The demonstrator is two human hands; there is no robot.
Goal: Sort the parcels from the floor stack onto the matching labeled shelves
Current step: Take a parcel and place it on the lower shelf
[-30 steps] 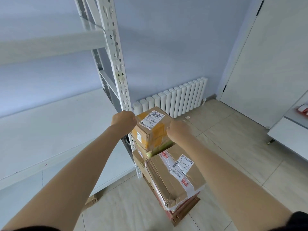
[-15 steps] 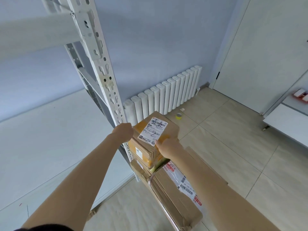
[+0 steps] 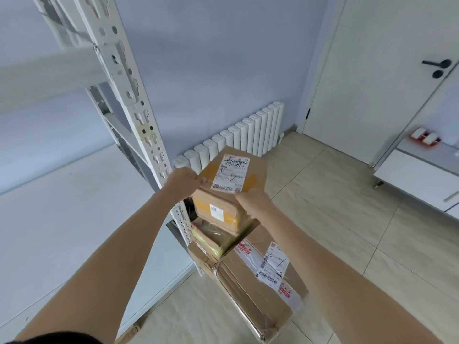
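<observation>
Left hand (image 3: 182, 181) grips the left upper edge of a small cardboard parcel (image 3: 229, 192), fingers curled round it. Right hand (image 3: 253, 203) grips the parcel's near right corner, thumb on the top face. The parcel is held tilted above the floor stack (image 3: 248, 271), its top face toward the camera, bearing a white shipping label (image 3: 231, 173) with a handwritten mark (apparently a "2"); yellow tape bands its sides. Whether the parcel touches the stack cannot be told. The large taped box (image 3: 263, 289) below carries its own label. Just left stands the white shelf upright (image 3: 139, 120), with a white shelf board (image 3: 62, 207) beyond. A white radiator (image 3: 243, 135) stands against the wall behind.
</observation>
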